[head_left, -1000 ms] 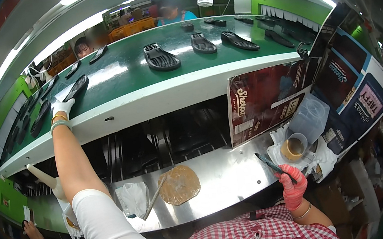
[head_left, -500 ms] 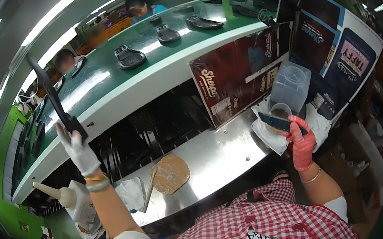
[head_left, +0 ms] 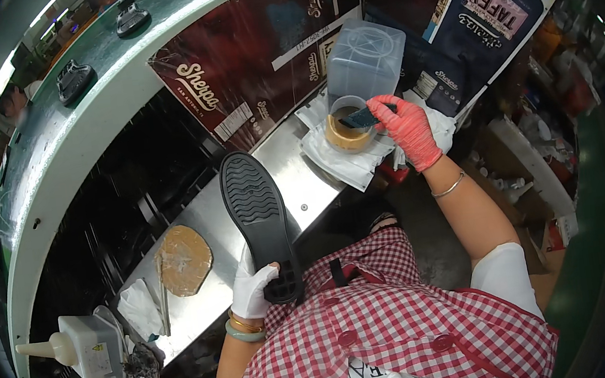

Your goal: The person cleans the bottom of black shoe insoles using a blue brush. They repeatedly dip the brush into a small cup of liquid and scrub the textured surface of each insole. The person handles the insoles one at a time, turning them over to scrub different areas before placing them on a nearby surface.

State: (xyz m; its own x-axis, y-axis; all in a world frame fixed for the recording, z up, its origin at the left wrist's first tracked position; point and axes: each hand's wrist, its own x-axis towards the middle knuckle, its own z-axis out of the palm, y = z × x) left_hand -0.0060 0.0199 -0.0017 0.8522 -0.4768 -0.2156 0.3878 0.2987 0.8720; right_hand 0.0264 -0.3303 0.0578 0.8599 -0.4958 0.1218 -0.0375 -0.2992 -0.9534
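My left hand (head_left: 253, 289), in a white glove, grips a black shoe sole (head_left: 253, 202) near one end. The sole stands tilted over the bench edge, its wavy tread facing up. At the right, my right hand (head_left: 409, 130) wears a red glove and pinches a flat dark green brush (head_left: 368, 117). The brush's far end reaches into a clear plastic cup (head_left: 347, 134) with tan liquid at the bottom; its bristles are hidden. White cloth or paper (head_left: 341, 167) lies under the cup.
Behind the cup stands a clear plastic container (head_left: 365, 56), beside printed cardboard panels (head_left: 255, 51). A round tan lid-like disc (head_left: 186, 260) and a thin stick lie on the metal bench. A white spouted bottle (head_left: 92, 351) stands at left. Black soles (head_left: 75, 81) sit on the green conveyor.
My left hand has brought the sole from the conveyor down and toward me, turning its tread into view. My right hand has lowered the brush into the cup. The head view has shifted right.
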